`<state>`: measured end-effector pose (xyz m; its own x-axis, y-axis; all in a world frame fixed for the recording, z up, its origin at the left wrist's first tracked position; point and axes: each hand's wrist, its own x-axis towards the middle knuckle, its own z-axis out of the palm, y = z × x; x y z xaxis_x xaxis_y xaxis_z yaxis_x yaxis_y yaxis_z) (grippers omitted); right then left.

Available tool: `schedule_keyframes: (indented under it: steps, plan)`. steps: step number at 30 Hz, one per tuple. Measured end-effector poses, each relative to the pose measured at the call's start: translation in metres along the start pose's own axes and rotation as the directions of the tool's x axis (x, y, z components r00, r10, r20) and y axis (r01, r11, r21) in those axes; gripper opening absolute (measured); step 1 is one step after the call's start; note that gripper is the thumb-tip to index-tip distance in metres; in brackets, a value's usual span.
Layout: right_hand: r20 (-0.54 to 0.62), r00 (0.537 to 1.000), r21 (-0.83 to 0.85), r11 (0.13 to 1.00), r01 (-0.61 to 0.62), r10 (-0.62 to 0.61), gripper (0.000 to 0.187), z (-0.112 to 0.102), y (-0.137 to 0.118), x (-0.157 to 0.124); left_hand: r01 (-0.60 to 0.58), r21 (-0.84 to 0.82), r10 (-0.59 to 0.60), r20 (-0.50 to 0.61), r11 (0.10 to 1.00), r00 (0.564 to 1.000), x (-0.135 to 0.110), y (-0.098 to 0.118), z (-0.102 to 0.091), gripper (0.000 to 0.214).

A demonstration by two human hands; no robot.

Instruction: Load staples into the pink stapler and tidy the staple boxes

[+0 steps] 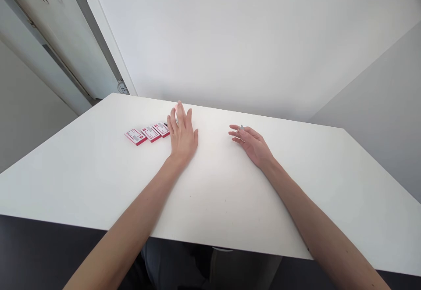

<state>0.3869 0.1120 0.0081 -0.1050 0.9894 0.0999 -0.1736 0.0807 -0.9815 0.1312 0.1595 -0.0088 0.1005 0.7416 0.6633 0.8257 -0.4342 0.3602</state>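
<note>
The right hand (255, 145) pinches a grey piece (241, 127), placed nowhere yet; the left hand (183, 138) spreads wide before something pinkish (176, 107) (held or not, I can't tell). Just left, three boxes (151, 133) already line the table (213, 189), grey patches showing.

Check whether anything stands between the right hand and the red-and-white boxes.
Yes: in this view the left hand is between the right hand and the boxes, right beside the rightmost visible one.
</note>
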Motion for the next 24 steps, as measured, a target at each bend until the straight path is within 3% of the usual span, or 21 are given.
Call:
schedule_keyframes:
  steps: [4, 9, 15, 19, 24]
  plan:
    - [-0.005, 1.0, -0.003, 1.0, -0.006, 0.006, 0.029, -0.001, 0.0, 0.0, 0.035, -0.039, -0.037, -0.051, 0.999, 0.998, 0.003, 0.005, -0.004, 0.063]
    - [-0.004, 1.0, 0.028, 1.0, 0.002, -0.002, 0.027, -0.002, 0.001, 0.0, 0.169, 0.009, -0.166, -0.145, 0.985, 0.975, 0.0, 0.001, -0.009, 0.061]
    - [-0.005, 1.0, 0.057, 0.998, 0.004, -0.003, 0.025, -0.003, 0.002, -0.002, 0.282, 0.082, -0.271, -0.124, 0.956, 0.954, -0.014, 0.0, -0.021, 0.062]
    - [-0.001, 1.0, 0.064, 0.998, 0.004, -0.004, 0.027, -0.003, 0.002, -0.004, 0.238, 0.144, -0.229, -0.072, 0.961, 0.971, -0.031, 0.012, -0.038, 0.057]
    - [0.005, 1.0, 0.051, 0.999, 0.001, -0.001, 0.03, -0.004, 0.002, -0.008, 0.083, 0.196, -0.079, -0.03, 0.977, 0.996, -0.059, 0.026, -0.064, 0.049]
